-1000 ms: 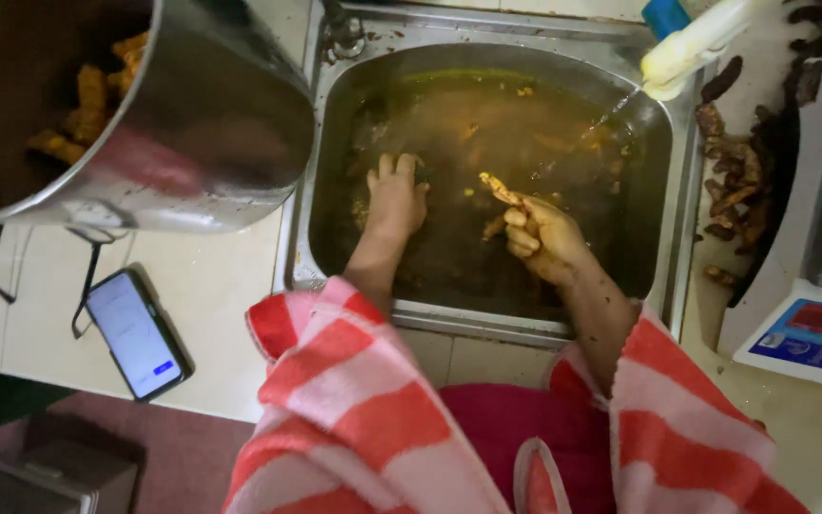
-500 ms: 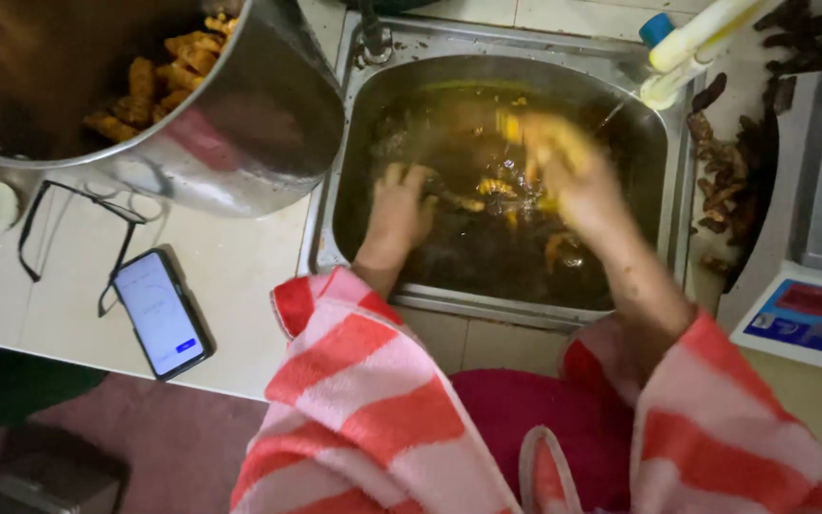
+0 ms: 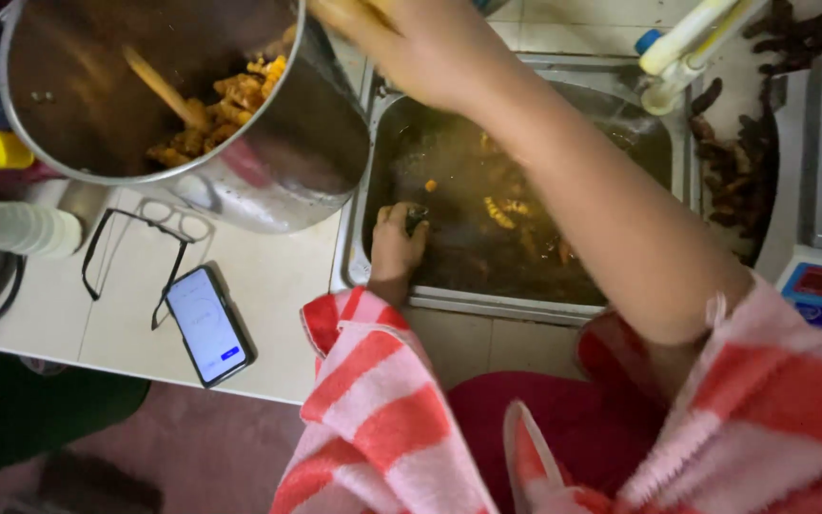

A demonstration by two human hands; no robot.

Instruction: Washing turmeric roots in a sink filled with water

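Head view | left hand (image 3: 397,243) in sink (image 3: 525,309) water, grip unclear | right hand (image 3: 411,43) over pot (image 3: 278,162), grip unclear

Dim warm light, motion-blurred near arm.

Left hand (image 3: 398,240) low, fingers curled (grip unclear), right hand (image 3: 420,43) stretched forward, arm extended

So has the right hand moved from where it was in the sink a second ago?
Yes. The right hand has left the sink water and swung up and left, toward the big metal pot.
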